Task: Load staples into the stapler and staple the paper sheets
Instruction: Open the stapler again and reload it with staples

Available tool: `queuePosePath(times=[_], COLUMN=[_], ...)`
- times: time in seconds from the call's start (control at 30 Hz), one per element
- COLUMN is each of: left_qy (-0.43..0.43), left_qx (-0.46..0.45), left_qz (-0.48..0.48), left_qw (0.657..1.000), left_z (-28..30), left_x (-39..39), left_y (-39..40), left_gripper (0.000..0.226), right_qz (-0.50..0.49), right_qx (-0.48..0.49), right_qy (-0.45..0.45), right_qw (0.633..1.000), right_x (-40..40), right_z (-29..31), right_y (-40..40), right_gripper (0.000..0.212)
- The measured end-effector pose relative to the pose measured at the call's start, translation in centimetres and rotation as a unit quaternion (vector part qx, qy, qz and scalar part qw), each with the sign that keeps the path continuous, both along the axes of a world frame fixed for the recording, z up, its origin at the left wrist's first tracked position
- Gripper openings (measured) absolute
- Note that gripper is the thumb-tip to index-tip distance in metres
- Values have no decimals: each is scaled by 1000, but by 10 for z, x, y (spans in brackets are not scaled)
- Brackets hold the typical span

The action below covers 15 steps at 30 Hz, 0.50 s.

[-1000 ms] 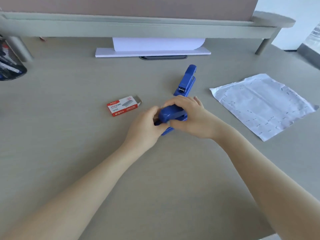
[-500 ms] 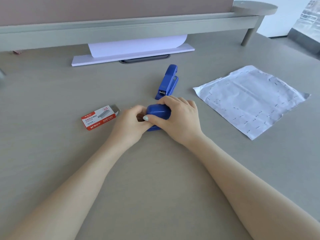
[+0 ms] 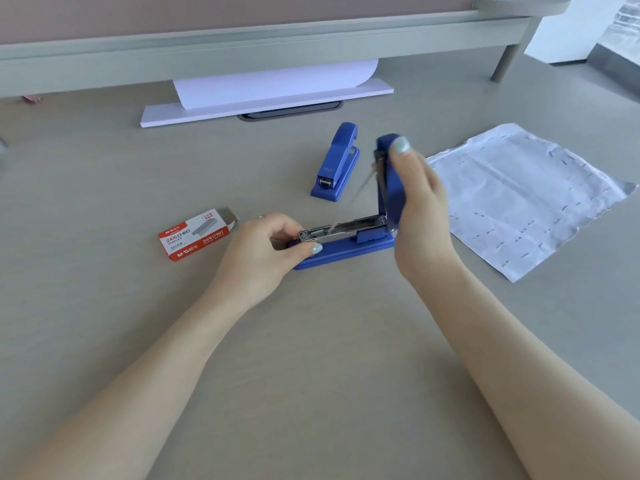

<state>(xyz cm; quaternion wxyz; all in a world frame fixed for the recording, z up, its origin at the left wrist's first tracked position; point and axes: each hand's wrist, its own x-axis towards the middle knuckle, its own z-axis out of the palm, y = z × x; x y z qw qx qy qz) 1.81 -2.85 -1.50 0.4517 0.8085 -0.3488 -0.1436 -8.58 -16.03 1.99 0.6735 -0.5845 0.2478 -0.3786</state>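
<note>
A blue stapler (image 3: 346,249) lies on the desk with its top cover swung upright, so the metal staple channel shows. My left hand (image 3: 266,252) pinches the front end of the channel and base. My right hand (image 3: 415,192) grips the raised cover from behind, thumb on its tip. A red and white staple box (image 3: 194,235), its tray slid partly out, lies just left of my left hand. White paper sheets (image 3: 519,195) peppered with staples lie to the right.
A second blue stapler (image 3: 337,162), closed, rests behind the open one. At the back, a white board with a curled sheet (image 3: 263,95) sits under a grey shelf (image 3: 242,46) whose leg stands at the far right.
The stapler was closed between both hands; now my right hand has swung its cover up to vertical, while my left hand holds the front end down. The view has shifted slightly.
</note>
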Motion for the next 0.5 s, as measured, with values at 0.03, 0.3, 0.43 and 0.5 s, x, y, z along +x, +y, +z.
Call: queuePosePath(times=[0.03,0.3,0.43,0.5], left_qy=[-1,-17,-15,-21], left_qx=[0,2,-2,-4], left_qz=[0,2,0,0], left_qw=[1000,1000,1000,1000], left_z=[0,2,1,0], left_x=[0,0,-1,-2], left_y=[0,1,0,1], left_gripper=[12,11,10,10], right_qz=[-9,-127,-234,-244], right_qx=[39,352,303,230], right_qy=[-22,-198,-69,0], right_qw=[999,906,921,942], right_x=[0,-12,-18,-20], right_z=[1,-7,-12,-15], right_y=[-4,-47,-63,-65], right_gripper=[31,23,29,36])
